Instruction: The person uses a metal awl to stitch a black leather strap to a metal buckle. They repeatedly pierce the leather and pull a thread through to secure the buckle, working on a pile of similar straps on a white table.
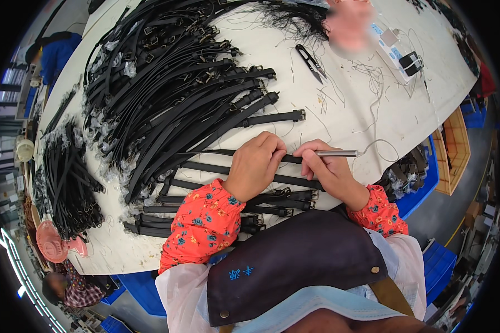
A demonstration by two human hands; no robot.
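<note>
My left hand [254,166] is closed, fingers pinching a thin black leather belt [290,159] near its end. Close beside it, my right hand [332,173] is wrapped round a silver pen-shaped tool [340,153] with a thin white cable [384,141] running off its rear. The tool's tip is hidden by my fingers, so I cannot tell whether it touches the belt. More black belts with metal buckles [286,116] lie just beyond and below my hands, and a large heap of buckled belts [178,83] spreads across the table's left side.
Black thread snips [311,64] lie on the white table [339,100] ahead. A white power strip [395,55] with plugs stands at the far right. A smaller belt bundle [72,183] and a pink fan [52,242] are at left. A blue bin [428,183] sits past the right edge.
</note>
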